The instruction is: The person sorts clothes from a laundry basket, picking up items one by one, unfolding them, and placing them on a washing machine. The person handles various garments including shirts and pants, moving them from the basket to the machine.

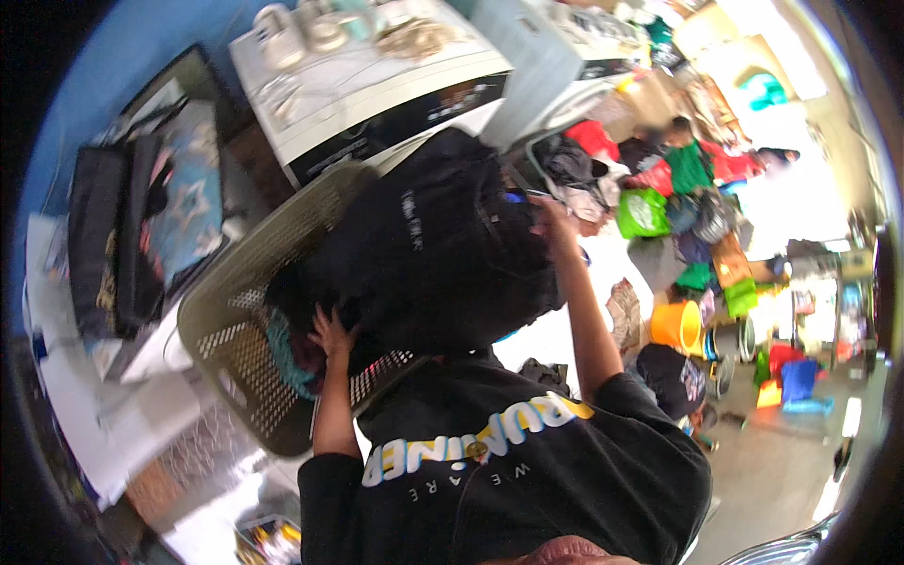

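A large black garment (438, 247) with small pale lettering spreads over an olive-green plastic laundry basket (212, 311) with a perforated wall. Near the basket's front part, my left hand (334, 335) rests against dark cloth, its fingers spread and gripping nothing. Teal cloth (286, 349) lies inside the basket just beside that hand. At the garment's far right edge, my right hand (554, 217) grasps the black fabric; its fingertips are partly blurred. The garment hides most of what the basket holds.
Ahead stands a white appliance (381, 78) with white shoes (279, 35) on top. To the left are black fabric cases (116, 240). Piled clothes (579, 169) lie ahead right. An orange bucket (674, 326) stands farther right, near a person wearing a dark cap (667, 378).
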{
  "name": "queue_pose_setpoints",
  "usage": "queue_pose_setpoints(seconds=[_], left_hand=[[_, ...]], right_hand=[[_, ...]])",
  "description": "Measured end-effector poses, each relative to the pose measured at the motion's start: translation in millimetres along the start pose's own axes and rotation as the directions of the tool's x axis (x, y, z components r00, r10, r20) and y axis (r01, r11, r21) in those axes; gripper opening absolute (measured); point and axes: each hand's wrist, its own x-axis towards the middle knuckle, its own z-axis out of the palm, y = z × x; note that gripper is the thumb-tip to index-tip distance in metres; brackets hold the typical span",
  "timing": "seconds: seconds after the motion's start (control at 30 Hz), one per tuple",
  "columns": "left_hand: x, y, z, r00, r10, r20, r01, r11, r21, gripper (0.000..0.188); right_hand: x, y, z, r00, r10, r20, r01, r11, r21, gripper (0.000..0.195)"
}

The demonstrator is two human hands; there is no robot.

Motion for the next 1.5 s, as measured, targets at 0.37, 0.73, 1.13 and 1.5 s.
queue_pose_setpoints(seconds=[0.37, 0.73, 1.13, 1.5], left_hand=[[78, -63, 103, 0.738, 0.397, 0.545, -0.658, 0.601, 0.453, 0.061], [63, -40, 95, 0.813, 0.419, 0.404, -0.500, 0.858, 0.116, 0.053], [10, 17, -39, 0.839, 0.058, 0.540, 0.182, 0.907, -0.380, 0.050], [-77, -20, -78, 0.985, -0.160, -0.059, 0.088, 0.774, -0.627, 0.045]], right_hand=[[-36, 100, 99, 0.949, 0.181, 0.259, -0.019, 0.851, -0.524, 0.077], [-2, 71, 73, 0.788, 0.362, 0.499, -0.021, 0.825, -0.565, 0.096], [107, 6, 123, 0.753, -0.223, 0.619, 0.654, 0.358, -0.666, 0.045], [216, -45, 341, 0.388, -0.597, 0.702, 0.910, 0.126, -0.396, 0.050]])
